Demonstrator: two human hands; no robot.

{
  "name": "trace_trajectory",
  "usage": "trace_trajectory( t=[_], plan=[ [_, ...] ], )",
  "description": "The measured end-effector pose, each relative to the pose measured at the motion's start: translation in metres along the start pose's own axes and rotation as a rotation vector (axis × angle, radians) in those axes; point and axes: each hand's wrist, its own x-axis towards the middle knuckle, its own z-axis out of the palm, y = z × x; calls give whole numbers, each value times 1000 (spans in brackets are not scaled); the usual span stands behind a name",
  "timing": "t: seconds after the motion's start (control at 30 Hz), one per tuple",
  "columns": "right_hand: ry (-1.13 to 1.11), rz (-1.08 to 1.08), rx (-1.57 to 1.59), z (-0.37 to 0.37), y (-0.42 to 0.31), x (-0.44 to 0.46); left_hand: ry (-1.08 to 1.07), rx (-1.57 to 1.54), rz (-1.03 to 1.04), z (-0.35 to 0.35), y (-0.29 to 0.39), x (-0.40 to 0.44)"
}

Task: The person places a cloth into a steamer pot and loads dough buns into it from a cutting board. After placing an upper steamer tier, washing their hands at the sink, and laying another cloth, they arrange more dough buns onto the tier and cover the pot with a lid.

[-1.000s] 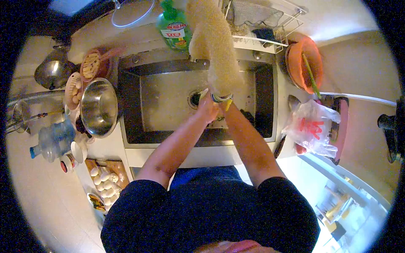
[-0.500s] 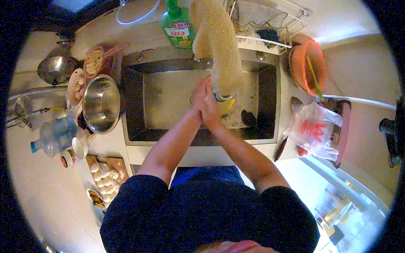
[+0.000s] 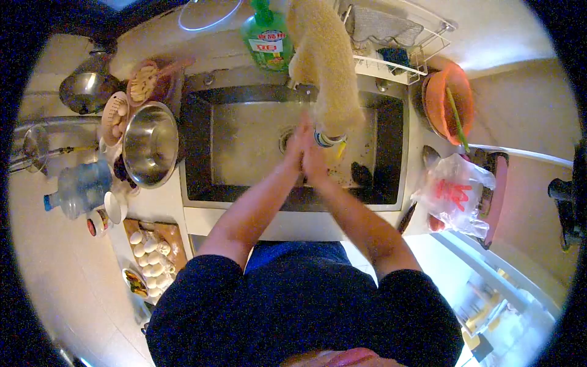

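My left hand point(image 3: 296, 145) and my right hand point(image 3: 314, 160) are pressed palm to palm over the sink point(image 3: 244, 113). Their fingers are stretched forward, somewhat blurred, and no object shows between them. Just right of the fingertips hangs a tan fuzzy cloth point(image 3: 327, 67), draped over something long with a round rim point(image 3: 330, 138) at its lower end. Under the hands the round drain point(image 3: 285, 140) is partly hidden. A dark lump point(image 3: 362, 174) and small bits lie on the sink floor at the right. Behind the sink stands a green soap bottle point(image 3: 267, 40).
Left of the sink are a steel bowl point(image 3: 150, 145), a basket of eggs point(image 3: 115, 116), a blue water jug point(image 3: 82, 186) and a board point(image 3: 174, 235) of dough pieces. To the right are an orange basin point(image 3: 441, 101) and a plastic bag point(image 3: 455, 196). A white wire rack point(image 3: 422, 58) stands behind.
The whole view has shifted slightly to the right. My hands remain together over the sink, and the left one has slid a little along the right.
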Motion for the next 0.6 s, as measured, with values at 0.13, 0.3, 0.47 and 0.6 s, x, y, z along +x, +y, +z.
trace_trajectory(
  t=[0.13,0.3,0.47,0.6],
  plan=[
    [-10,89,176,-11,16,28,15,134,-37,1,9,0],
    [10,83,144,5,-5,7,18,364,114,0,-7,7],
    [-73,347,528,-16,-2,33,-87,606,208,-11,-15,26],
    [-28,480,769,15,-18,12,-31,708,285,-22,32,33]
  ],
)
